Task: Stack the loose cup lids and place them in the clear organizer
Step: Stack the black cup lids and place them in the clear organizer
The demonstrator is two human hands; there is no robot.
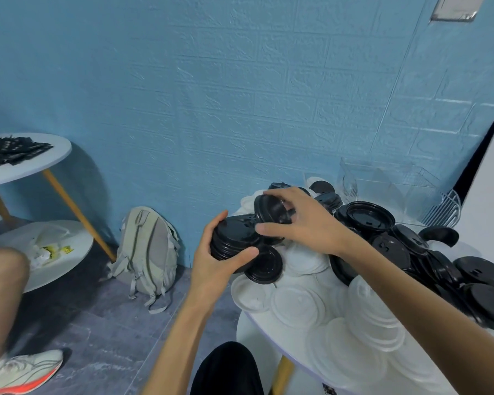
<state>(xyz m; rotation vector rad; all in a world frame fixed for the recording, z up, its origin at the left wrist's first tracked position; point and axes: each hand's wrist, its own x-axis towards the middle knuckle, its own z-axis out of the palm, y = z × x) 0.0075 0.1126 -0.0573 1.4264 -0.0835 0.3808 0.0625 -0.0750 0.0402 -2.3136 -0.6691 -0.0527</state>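
White lids [297,306] nearest, left hand [214,263] gripping black lid stack [234,238]

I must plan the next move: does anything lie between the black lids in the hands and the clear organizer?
Yes. Loose black lids are heaped on the table directly before the clear organizer; the held stack must travel over them.
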